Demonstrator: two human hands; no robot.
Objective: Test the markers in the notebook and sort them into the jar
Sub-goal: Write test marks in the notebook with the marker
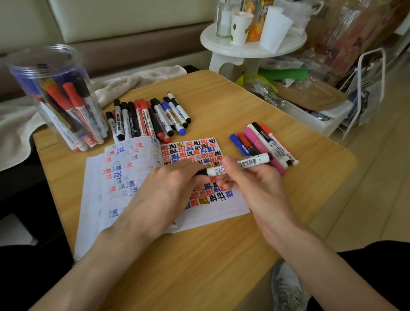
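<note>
the left hand [174,181] pinches the black cap end of a white marker [240,164] lying level. the right hand [246,179] grips its barrel, palm up, above the open written notebook [131,182].

A: How is the light?
B: Soft, dim daylight; faint shadows cross the notebook [102,187].
A: Sharpness?
B: Crisp at the notebook; far from it, edges bow and blur.
</note>
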